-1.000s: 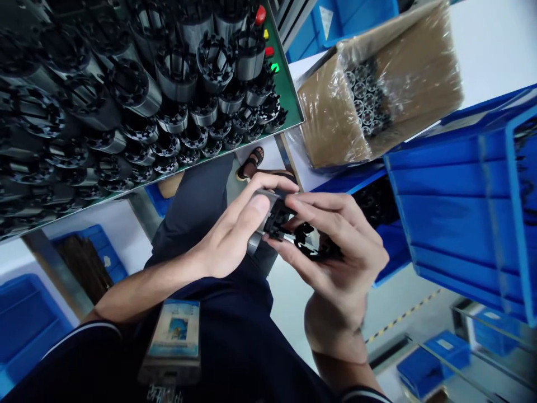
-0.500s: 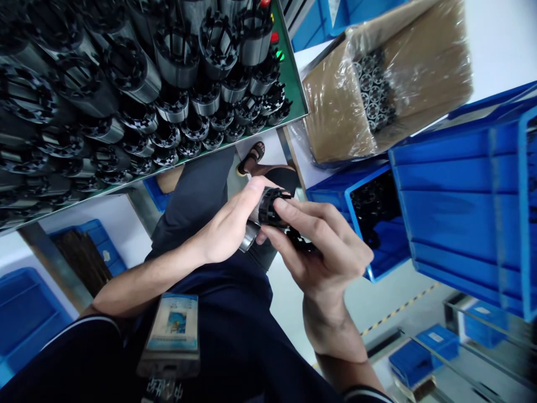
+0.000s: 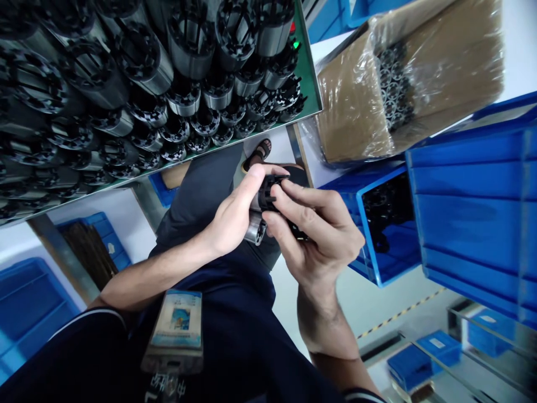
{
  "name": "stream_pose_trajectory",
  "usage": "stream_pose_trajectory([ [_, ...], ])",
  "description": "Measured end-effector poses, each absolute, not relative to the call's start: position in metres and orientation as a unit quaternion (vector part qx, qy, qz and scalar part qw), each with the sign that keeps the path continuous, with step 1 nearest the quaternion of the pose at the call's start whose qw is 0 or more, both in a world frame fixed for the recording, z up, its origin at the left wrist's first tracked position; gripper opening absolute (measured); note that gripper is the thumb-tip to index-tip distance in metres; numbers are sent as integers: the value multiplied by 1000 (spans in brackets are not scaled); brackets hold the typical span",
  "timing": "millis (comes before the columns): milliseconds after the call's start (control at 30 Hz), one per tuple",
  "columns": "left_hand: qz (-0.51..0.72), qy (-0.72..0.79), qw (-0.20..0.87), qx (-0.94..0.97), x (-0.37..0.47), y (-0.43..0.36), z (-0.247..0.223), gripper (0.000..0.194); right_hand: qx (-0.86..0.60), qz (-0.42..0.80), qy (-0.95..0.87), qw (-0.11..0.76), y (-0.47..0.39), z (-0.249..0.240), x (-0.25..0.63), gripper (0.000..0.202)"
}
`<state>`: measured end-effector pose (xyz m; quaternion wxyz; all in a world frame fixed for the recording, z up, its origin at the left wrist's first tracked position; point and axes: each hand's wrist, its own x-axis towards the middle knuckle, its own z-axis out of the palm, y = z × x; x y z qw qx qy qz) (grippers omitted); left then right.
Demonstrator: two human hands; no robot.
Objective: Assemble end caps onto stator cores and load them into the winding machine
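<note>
My left hand [image 3: 233, 215] is wrapped round a metal cylinder with a black slotted end piece [image 3: 268, 193]. A second metal cylinder [image 3: 255, 229] shows just below it, beside the left palm. With thumb and fingers, my right hand [image 3: 316, 232] pinches the black end piece from the right. More black plastic shows under the right fingers, partly hidden by them. Many similar metal cylinders with black slotted ends [image 3: 146, 61] stand in rows on a green surface [image 3: 309, 67] at the upper left.
A plastic-lined cardboard box [image 3: 453, 73] with metal rings lies upper right. Below it, an open blue bin [image 3: 361, 224] holds black parts, beside a larger blue bin [image 3: 474, 212]. The green surface's front edge runs above my hands. A sandalled foot [image 3: 262, 150] shows beyond them.
The view has shifted, so the rows and bins sit further right. The right fingers have moved closer round the black end piece, and the second cylinder now shows its open end.
</note>
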<state>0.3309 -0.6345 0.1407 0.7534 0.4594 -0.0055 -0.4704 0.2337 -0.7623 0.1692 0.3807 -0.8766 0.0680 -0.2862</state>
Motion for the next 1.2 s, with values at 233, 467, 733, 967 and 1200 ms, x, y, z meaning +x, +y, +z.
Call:
stream_pose_trajectory([
  [233,-558,29,710,430,320,-628,122,99,-888,-278,85,358,-767,171,241,41],
  [467,-531,53,717,450,328,-631,132,88,-880,-229,47,414,-776,163,239,51],
  [733,-454,-39,769,449,334,-617,153,47,-870,-235,81,426,-770,178,233,47],
  [967,-311,-82,782,534,323,-622,162,40,-866,-268,111,406,-754,195,233,42],
  [1200,-441,-67,776,445,332,-619,153,60,-813,-186,157,529,-774,193,229,11],
])
